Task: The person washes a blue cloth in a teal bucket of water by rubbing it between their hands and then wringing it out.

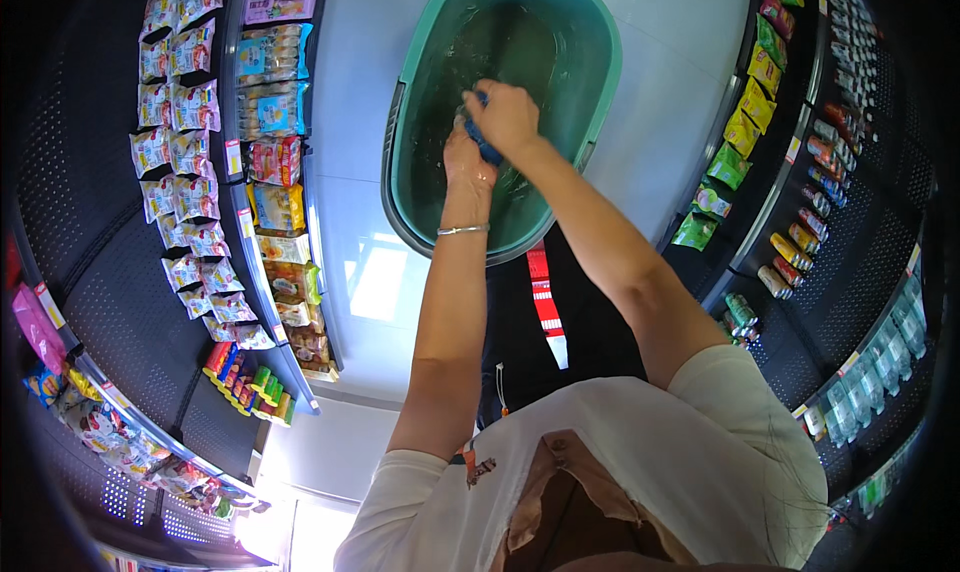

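Both my hands are gripping a wet blue cloth [486,146] low inside a green plastic bucket [609,61]. My left hand [466,159] is wrapped around the lower side of the cloth, with a metal bangle [463,230] on that wrist. From the right, my right hand [507,115] clasps the upper part, its fingers partly covering the cloth. Murky water [517,43] lies beneath the hands. A dark handle [391,133] rests along the bucket's left and near rim.
The bucket stands on a pale tiled floor [352,208] in an aisle. Shelves with bagged snacks [193,106] and packaged bread [271,114] line the left. On the right are chip bags [757,110], drink cans [791,251] and clear bottles [855,399].
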Demonstrator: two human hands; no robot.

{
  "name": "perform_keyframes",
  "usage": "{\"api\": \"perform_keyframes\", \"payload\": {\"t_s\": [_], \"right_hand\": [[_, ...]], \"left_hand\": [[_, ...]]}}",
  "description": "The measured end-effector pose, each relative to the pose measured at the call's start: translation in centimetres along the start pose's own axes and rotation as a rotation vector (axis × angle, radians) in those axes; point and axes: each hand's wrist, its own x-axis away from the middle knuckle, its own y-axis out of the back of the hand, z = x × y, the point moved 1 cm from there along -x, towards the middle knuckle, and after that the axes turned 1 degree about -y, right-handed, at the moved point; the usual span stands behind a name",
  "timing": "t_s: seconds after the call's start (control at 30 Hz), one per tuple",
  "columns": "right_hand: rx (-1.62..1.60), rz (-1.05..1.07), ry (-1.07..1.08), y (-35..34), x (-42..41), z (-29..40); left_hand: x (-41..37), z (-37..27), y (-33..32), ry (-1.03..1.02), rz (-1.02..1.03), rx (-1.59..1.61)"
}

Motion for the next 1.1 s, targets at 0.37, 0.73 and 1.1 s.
{"api": "perform_keyframes", "payload": {"t_s": [0.37,0.73,1.1], "right_hand": [[0.05,0.096,-0.027,0.5,-0.8,-0.9],[0.189,0.324,-0.093,-8.5,-7.4,-7.8],[-0.068,0.053,0.282,0.7,8.6,3.9]], "left_hand": [[0.1,-0.5,1.2,-0.026,-0.097,-0.025],[-2.9,-1.8,6.9,0.151,-0.322,-0.089],[-0.9,-2.9,5.2,0.143,0.099,-0.148]]}}
